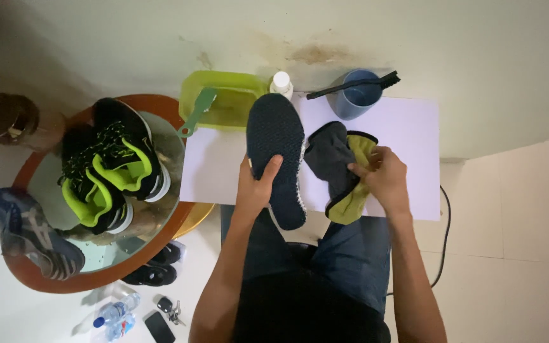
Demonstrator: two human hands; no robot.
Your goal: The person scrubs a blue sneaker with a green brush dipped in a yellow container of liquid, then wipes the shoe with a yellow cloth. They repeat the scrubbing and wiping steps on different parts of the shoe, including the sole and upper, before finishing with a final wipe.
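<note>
A dark insole, sole side up, stands nearly upright over the white sheet, gripped at its middle by the left hand, thumb across the face and fingers curled behind. Just right of the insole, the right hand pinches a grey-and-yellow cloth, fingers closed on its folded edge; the cloth hangs close to the insole's rim without clearly touching it. Wiping well here would seem to call for a firm hold low on the insole, so it does not flex, and a flat pad of cloth rather than a bunched corner (a judgement, not something shown).

Behind the insole sit a green tub with a green brush leaning on it, a white bottle and a blue cup with a black brush laid across its rim. Left of the insole, a round glass table carries a pair of black-and-lime shoes and a grey shoe. Below that table, on the floor, lie a water bottle, keys and a phone.
</note>
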